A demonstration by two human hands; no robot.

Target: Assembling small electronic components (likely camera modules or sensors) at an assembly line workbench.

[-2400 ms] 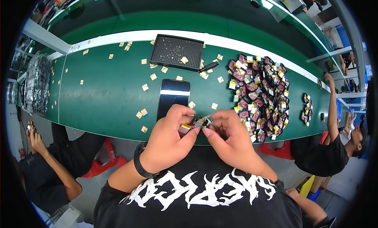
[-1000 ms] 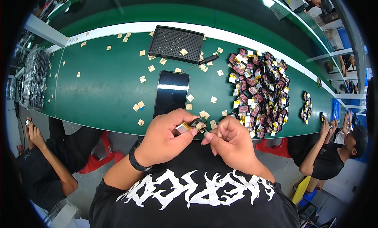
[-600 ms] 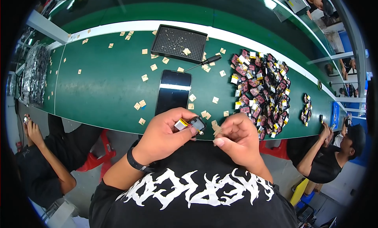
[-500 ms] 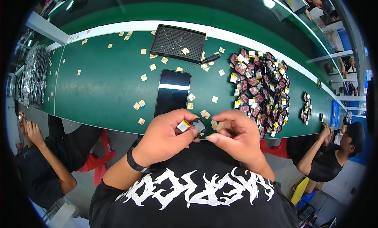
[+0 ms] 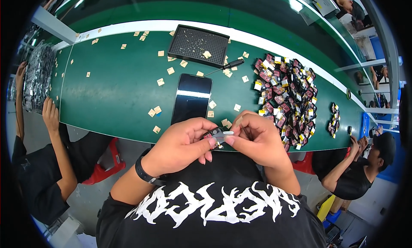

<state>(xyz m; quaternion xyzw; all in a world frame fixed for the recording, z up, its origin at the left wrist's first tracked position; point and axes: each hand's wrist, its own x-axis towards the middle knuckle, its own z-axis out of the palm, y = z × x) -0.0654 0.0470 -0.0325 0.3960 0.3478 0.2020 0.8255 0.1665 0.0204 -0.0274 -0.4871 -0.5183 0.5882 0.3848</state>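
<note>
My left hand [image 5: 180, 143] holds a small black electronic module [image 5: 216, 132] over the near edge of the bench. Its thumb lies across the module, and a bit of reddish circuit board shows below. My right hand [image 5: 262, 141] is closed against the module's right side, pinching a small silvery battery [image 5: 228, 132] between thumb and fingers. A tan paper square [image 5: 239, 121] clings to the right fingers. Just beyond my hands a dark phone-like slab [image 5: 192, 98] lies on the green bench [image 5: 111, 93]. My fingers hide part of the module.
Right of my hands lies a big heap of similar modules [image 5: 285, 98], with a smaller pile [image 5: 333, 119] farther right. A black tray [image 5: 198, 44] and a screwdriver [image 5: 231, 64] lie beyond the slab. Tan squares [image 5: 170, 71] are scattered about. Co-workers sit at both sides.
My right hand has come in from apart and now grips at the module. The yellow-taped battery has swung from the module's left to its right side. The left co-worker's hands have reached the bench.
</note>
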